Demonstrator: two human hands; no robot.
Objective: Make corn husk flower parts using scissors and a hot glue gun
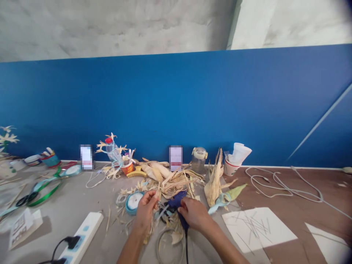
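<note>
My right hand (194, 213) is wrapped round a dark blue hot glue gun (176, 201), whose black cord runs down toward me. A pale, translucent glue stick (164, 211) shows beside its body. Just left of the gun, my left hand (147, 206) pinches a small pale strip of dried corn husk (158, 190) between thumb and fingertips. Dark scissor handles (164, 217) lie partly hidden below the gun. A roll of light blue ribbon (134, 202) rests against the left hand's outer side. Behind both hands spreads a pile of dried corn husks (176, 181).
A white power strip (88, 231) with black plugs lies front left. A coil of wire (169, 244) sits between my forearms. Paper with thin wire pieces (257, 227) is at right. A glass jar (199, 159), a paper cup (230, 168) and husk flowers (117, 157) stand along the blue partition.
</note>
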